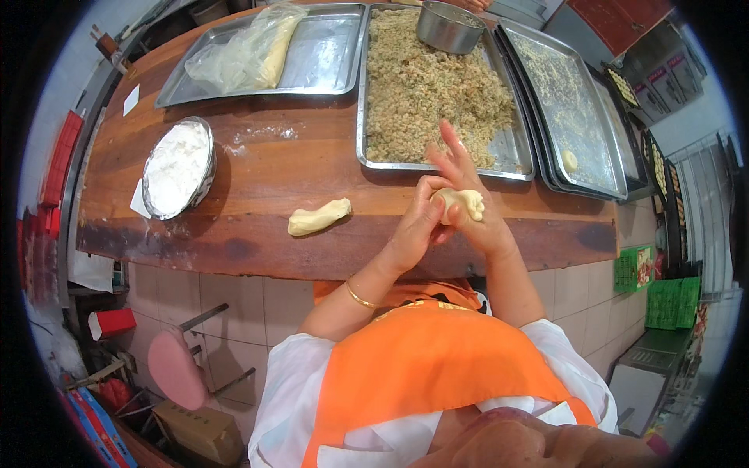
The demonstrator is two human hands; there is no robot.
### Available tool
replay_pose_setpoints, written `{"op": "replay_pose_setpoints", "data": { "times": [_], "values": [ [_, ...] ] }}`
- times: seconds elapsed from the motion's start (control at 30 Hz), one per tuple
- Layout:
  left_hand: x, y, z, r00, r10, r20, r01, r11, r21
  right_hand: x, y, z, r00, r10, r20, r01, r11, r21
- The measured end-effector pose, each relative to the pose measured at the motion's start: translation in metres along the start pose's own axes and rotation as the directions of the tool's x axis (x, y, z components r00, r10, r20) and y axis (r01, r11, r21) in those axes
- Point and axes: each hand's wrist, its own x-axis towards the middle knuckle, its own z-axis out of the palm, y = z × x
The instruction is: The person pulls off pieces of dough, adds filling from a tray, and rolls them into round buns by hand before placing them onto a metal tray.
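Observation:
My left hand (421,218) has its fingers curled and its thumb pressed on a pale, creased lump of dough (469,204). My right hand (488,230) holds the same lump against its palm, with some fingers stretched upward. Both hands meet above the front edge of the wooden table (289,147), below a large metal tray of crumbly, speckled filling (429,93). A short roll of dough (318,217) lies on the wood to the left of my hands. Farther left is an oval bowl of white powder (175,164).
A tray (324,74) with bagged dough (242,54) sits back left. A round metal tin (449,27) rests on the filling tray. Stacked trays (568,109) stand right. Another person's fingers (468,5) show at the far edge. A pink stool (175,366) and green crates (671,304) are below.

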Motion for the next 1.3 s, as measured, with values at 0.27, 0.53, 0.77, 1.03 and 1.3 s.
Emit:
{"op": "replay_pose_setpoints", "data": {
  "times": [0.27,0.53,0.77,1.03,1.3],
  "values": [
    [0.004,0.008,0.003,0.997,0.055,0.044,-0.056,0.998,0.019,0.003,0.013,-0.041,0.894,0.098,0.436,-0.072,0.995,-0.076],
    [-0.001,0.013,-0.007,0.995,-0.043,0.090,0.034,0.995,0.094,-0.003,0.002,-0.003,0.998,-0.023,0.066,0.016,0.995,0.101],
    [0.000,0.011,0.039,0.941,0.263,-0.214,-0.224,0.956,0.187,-0.002,0.018,-0.038,0.940,0.060,0.336,-0.082,0.995,0.050],
    [0.000,0.006,-0.017,0.974,0.093,0.205,-0.131,0.975,0.181,-0.002,0.016,-0.028,0.935,-0.048,0.352,-0.005,0.989,0.149],
    [-0.003,0.009,0.000,0.997,0.043,0.072,-0.053,0.988,0.144,-0.012,0.010,-0.007,0.995,0.087,0.050,-0.097,0.960,0.261]
  ]
}}
